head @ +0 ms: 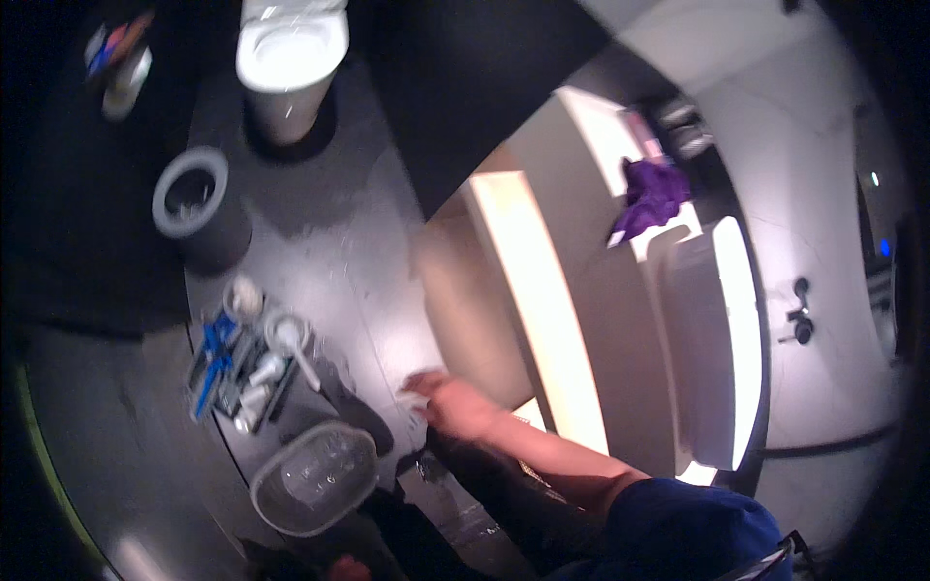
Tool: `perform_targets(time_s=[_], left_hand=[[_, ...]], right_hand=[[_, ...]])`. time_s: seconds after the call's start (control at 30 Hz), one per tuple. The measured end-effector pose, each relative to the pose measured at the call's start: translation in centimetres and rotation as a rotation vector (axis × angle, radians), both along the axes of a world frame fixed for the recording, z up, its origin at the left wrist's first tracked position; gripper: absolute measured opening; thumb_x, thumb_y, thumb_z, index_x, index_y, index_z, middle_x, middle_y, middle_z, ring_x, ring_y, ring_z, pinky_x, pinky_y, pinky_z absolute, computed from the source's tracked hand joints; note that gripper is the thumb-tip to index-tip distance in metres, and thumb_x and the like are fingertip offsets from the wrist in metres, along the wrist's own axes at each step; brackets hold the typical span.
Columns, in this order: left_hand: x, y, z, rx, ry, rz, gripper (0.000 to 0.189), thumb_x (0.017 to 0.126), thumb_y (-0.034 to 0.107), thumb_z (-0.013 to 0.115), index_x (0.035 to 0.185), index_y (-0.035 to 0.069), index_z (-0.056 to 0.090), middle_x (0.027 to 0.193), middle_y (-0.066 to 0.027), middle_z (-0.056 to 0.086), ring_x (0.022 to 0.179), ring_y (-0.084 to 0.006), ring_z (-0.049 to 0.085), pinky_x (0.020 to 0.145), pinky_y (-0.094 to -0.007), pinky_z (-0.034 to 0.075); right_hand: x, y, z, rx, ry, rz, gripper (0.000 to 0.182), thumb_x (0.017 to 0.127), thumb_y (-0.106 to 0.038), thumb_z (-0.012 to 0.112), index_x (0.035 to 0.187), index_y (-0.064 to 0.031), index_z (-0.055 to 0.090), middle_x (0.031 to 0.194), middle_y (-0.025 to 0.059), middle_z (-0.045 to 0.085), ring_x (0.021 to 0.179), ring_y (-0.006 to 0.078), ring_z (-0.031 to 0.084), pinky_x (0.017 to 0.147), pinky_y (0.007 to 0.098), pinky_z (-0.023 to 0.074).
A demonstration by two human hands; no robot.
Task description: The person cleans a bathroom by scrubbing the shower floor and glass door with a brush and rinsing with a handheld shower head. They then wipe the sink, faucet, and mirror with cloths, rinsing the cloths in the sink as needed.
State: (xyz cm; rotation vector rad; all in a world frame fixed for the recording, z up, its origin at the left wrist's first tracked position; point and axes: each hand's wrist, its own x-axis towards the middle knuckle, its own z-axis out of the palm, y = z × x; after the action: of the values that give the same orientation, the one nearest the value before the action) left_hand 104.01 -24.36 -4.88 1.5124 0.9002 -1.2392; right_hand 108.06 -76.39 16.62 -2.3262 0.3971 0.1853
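My right hand (pixel 439 403) reaches low over the dark floor, in front of the wooden vanity cabinet, its fingers curled around a small whitish thing that is too blurred to name. At the bottom edge a small reddish part of my left hand (pixel 350 568) shows dimly; its fingers cannot be made out. An oval translucent basin (pixel 265 501) with some liquid stands to the left of the right hand. Beyond it a grey caddy (pixel 272 407) holds white bottles (pixel 267 369) and blue-handled tools (pixel 216 348). A tub with a white brush (pixel 287 332) and a small bucket (pixel 245 296) stand beside the caddy.
A grey round bin (pixel 190 231) and a white toilet (pixel 290 65) stand farther off. On the right are a lit vanity shelf (pixel 541 290), a white washbasin (pixel 734 348), a purple cloth (pixel 654 196) and a black wall tap (pixel 801 327). Blurred colourful items (pixel 120 58) lie upper left.
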Motion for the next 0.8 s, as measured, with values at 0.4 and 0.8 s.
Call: perform_targets(time_s=[0.4,0.8], left_hand=[[8.1,-26.2,22.6,-0.083,-0.21,-0.514,0.017,0.091,0.024,0.053,0.091,0.009,0.061,0.067,-0.0011,0.056,0.051,-0.0151,0.049,0.047,-0.0309,0.042],[11.2,-41.9,36.4,-0.165,-0.304,-0.852,0.019,0.088,0.024,0.057,0.093,0.007,0.064,0.064,-0.0028,0.058,0.049,-0.016,0.051,0.047,-0.0315,0.045]], right_hand=[[-4.9,-37.8,24.2,-0.353,0.343,-1.103,0.052,0.073,-0.02,0.064,0.124,-0.0188,0.05,0.131,0.0212,0.038,0.116,0.0543,0.04,0.09,0.0566,0.0438],[-36.8,-30.1,33.0,0.674,-0.886,-1.296,0.052,0.08,-0.002,0.066,0.128,-0.0081,0.046,0.089,0.0077,0.061,0.072,0.0142,0.063,0.063,0.0226,0.0524]])
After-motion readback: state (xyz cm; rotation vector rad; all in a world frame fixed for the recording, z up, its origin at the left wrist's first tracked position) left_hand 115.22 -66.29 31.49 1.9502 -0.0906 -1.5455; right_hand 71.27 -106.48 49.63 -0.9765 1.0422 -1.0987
